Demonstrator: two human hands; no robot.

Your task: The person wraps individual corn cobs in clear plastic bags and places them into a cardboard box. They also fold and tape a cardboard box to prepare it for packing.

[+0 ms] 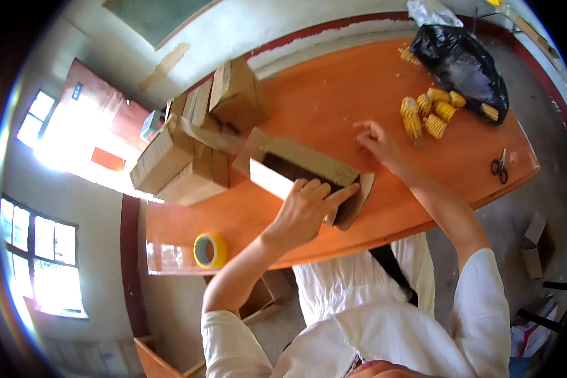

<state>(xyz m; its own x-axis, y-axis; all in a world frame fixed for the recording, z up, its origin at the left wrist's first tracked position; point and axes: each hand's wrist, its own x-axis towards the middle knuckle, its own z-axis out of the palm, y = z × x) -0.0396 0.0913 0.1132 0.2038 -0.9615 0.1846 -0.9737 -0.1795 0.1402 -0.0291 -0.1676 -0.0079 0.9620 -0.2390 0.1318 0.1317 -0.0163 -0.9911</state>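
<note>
An open cardboard box [312,163] lies on the orange table in front of me, flaps spread and dark inside. My left hand [304,208] grips its near side, with the index finger stretched along the inside toward the right-end flap. To the right of the box, my right hand [375,141] hovers over the table, fingers loosely bent and apart, holding nothing. A pale, blurred strip [208,134] runs between the box's far-left end and the stacked boxes; its material is unclear. Nearest the left forearm is a roll of yellow tape [219,250].
Several closed cardboard boxes [193,156] are stacked at the table's left. Corn cobs [435,111], loose kernels [408,55] and a black plastic bag [463,66] occupy the far right. Scissors [500,166] lie near the right edge of the table [312,104]. An open carton [538,248] is on the floor.
</note>
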